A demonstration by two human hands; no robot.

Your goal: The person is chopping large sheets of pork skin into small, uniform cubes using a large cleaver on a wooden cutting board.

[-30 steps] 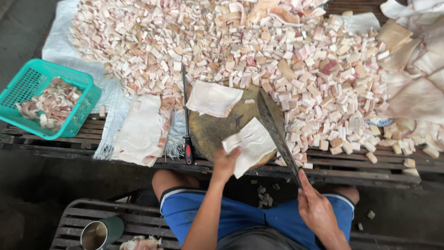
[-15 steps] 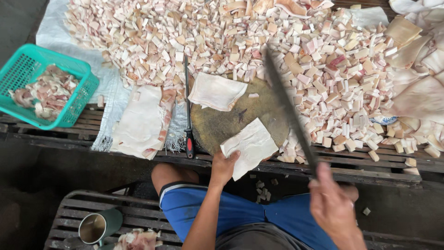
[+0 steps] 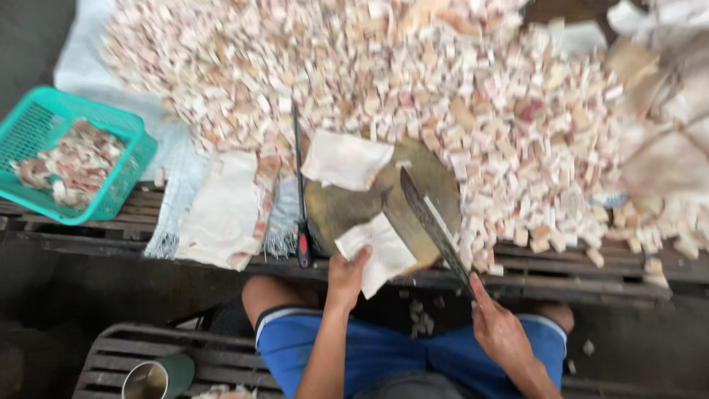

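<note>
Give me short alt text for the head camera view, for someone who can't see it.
Seen from above, a seated person's right hand brings a long cleaver down on a pale slab that the left hand steadies on a round chopping block, before a big heap of cubed pieces.

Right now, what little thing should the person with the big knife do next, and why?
Probably bring the knife straight down onto the pale slab. The right hand holds the blade over the slab's right edge on the round board, and the left hand pins the slab's near corner. The heap of small cubes suggests more slicing.
</note>
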